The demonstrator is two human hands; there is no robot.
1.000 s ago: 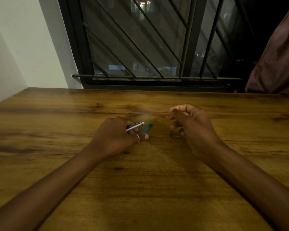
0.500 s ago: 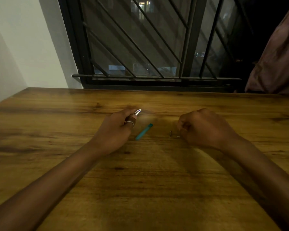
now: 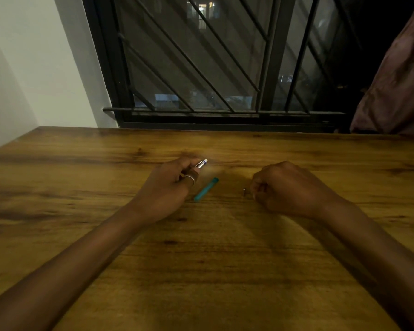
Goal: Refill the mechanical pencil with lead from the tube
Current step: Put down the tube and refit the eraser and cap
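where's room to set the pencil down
Bare table lies between the window and the left hand holding the pencil, and to that hand's left. Crowded between it and the right hand: the lead tube and a metal part.

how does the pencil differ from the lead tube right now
The pencil is gripped in the left hand; the tube lies flat on the table, untouched. The pencil's visible end is silver and white; the tube is teal. The hand hides most of the pencil; the tube shows whole. Both are slim and slant the same way.
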